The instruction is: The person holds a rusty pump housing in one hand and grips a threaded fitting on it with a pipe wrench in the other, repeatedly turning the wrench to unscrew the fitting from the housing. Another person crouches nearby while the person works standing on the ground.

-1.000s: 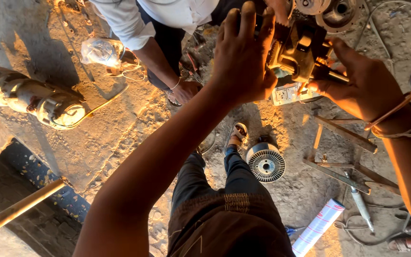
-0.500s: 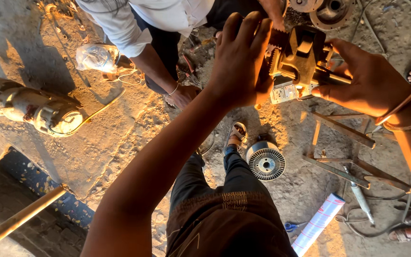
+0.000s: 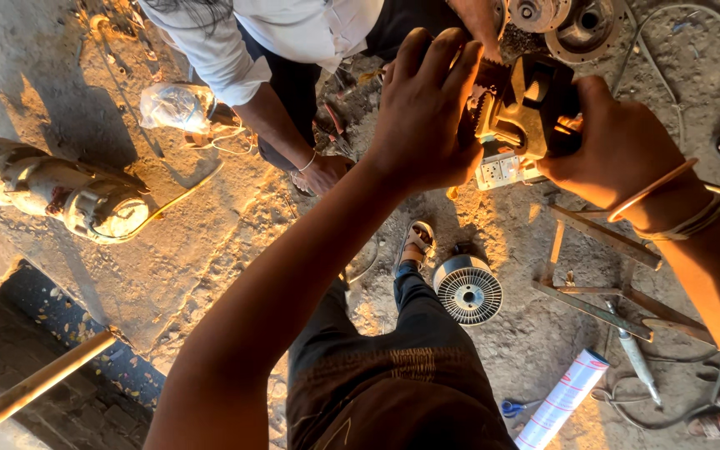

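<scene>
Both hands have shifted slightly right around the metal part.
My left hand [image 3: 422, 112] and right hand [image 3: 618, 142] grip the toothed metal part [image 3: 522, 104]; I judge it heavy, stiff, best held by its body.

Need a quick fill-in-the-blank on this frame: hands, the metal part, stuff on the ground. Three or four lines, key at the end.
1. Both hands grip a metal part: the left hand on its left side, the right hand on its ____ side.
2. Bangles circle the ____ wrist.
3. The round ribbed fan cover lies on the ground beside the person's ____.
4. The white tube lies on the ____.

Missing words: right; right; foot; ground
</scene>
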{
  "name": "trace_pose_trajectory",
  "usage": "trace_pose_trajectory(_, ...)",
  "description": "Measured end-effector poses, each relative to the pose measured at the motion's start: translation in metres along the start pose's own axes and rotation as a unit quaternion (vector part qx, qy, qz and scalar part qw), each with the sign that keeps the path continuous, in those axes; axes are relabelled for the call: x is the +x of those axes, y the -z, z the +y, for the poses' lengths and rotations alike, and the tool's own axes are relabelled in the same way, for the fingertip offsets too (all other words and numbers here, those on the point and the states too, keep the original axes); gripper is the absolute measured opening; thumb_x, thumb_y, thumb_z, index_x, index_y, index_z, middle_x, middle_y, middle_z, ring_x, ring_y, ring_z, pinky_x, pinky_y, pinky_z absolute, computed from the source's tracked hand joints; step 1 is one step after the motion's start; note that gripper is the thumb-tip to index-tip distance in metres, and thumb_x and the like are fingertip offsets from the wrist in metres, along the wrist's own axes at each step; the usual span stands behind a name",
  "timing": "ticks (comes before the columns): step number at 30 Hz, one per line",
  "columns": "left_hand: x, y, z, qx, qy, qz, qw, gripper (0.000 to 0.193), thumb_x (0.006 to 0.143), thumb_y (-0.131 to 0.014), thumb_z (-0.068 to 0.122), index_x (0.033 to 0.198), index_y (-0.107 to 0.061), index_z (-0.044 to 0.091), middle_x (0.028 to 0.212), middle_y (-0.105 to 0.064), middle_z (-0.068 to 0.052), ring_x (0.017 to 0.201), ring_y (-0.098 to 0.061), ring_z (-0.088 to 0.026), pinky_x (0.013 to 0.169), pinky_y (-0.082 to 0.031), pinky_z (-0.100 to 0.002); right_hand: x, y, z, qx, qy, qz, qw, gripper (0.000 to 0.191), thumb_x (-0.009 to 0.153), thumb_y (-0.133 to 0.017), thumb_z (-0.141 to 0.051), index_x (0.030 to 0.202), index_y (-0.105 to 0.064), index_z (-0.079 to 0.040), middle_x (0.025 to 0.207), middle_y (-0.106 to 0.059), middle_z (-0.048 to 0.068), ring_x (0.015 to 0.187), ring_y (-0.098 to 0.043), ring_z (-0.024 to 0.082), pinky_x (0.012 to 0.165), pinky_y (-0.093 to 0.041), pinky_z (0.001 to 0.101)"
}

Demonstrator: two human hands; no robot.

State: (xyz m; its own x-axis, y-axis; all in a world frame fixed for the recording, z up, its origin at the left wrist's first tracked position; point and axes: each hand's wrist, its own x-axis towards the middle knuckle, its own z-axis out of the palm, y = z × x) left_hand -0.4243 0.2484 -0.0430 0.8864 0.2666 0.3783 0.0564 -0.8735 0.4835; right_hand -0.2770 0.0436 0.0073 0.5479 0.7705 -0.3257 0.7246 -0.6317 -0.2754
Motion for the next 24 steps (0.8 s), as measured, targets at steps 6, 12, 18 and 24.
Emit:
trace_pose_trajectory(6,0.008,0.000,-0.011,-0.028,-0.032,0.006,0.999,0.095,0.059,-0.082,0.032,0.141,-0.047,-0.001,0.139,-0.047,-0.022,0.134,-0.040,-0.047,0.106,-0.040,-0.061,0.007,-0.011,0.011,-0.044,-0.004,0.025,0.999,0.084,0.076,-0.086,-0.026,0.141,-0.044,0.004,0.085,-0.070,0.029,0.076,-0.072,0.045,0.070,-0.061,0.0489)
trace_pose_trajectory(12,0.012,0.007,-0.024,-0.057,-0.068,0.003,0.996,0.090,0.063,-0.081,0.030,0.141,-0.047,-0.001,0.138,-0.047,-0.022,0.134,-0.042,-0.048,0.109,-0.042,-0.061,0.002,-0.020,-0.002,-0.051,-0.047,0.055,0.996,0.080,0.076,-0.087,-0.026,0.139,-0.045,-0.001,0.088,-0.071,0.027,0.078,-0.072,0.045,0.072,-0.059,0.0514)
trace_pose_trajectory(18,-0.002,0.003,-0.034,-0.080,-0.107,0.009,0.991,0.088,0.064,-0.080,0.030,0.140,-0.048,0.000,0.138,-0.047,-0.023,0.133,-0.042,-0.050,0.106,-0.042,-0.061,-0.016,-0.042,-0.021,-0.034,-0.063,0.084,0.994,0.075,0.076,-0.084,-0.023,0.137,-0.046,-0.002,0.087,-0.070,0.027,0.080,-0.071,0.046,0.071,-0.058,0.0524)
trace_pose_trajectory(24,0.004,-0.013,-0.044,-0.134,-0.155,-0.026,0.978,0.084,0.064,-0.079,0.028,0.138,-0.048,0.001,0.137,-0.048,-0.020,0.133,-0.043,-0.045,0.105,-0.044,-0.058,-0.031,-0.071,-0.022,0.004,-0.115,0.105,0.988,0.078,0.077,-0.084,-0.023,0.140,-0.043,0.001,0.087,-0.069,0.030,0.081,-0.070,0.048,0.073,-0.058,0.0538)
